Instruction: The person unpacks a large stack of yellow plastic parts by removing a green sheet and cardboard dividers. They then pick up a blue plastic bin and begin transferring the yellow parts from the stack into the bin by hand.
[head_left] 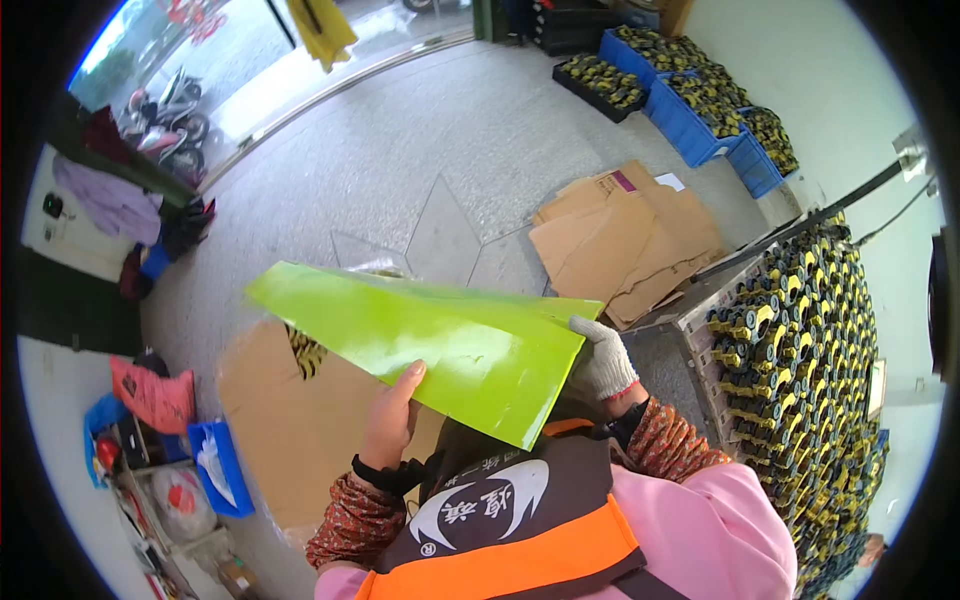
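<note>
A glossy lime-green sheet (440, 350), seemingly folded or layered near its right end, is held up in front of my apron (520, 505). My bare left hand (390, 418) grips its near edge, thumb on top and fingers hidden underneath. On my right hand (606, 364) is a whitish knit glove; it is closed around the sheet's right end. The far left corner of the sheet sticks out over the floor and looks slightly blurred.
Close on my right, many black-and-yellow parts (800, 370) stand stacked on a bench. Flattened cardboard (625, 240) lies ahead, and more cardboard (280, 430) below left. Blue crates (690, 125) of similar parts line the far right wall. A blue bin (236, 500) stands left.
</note>
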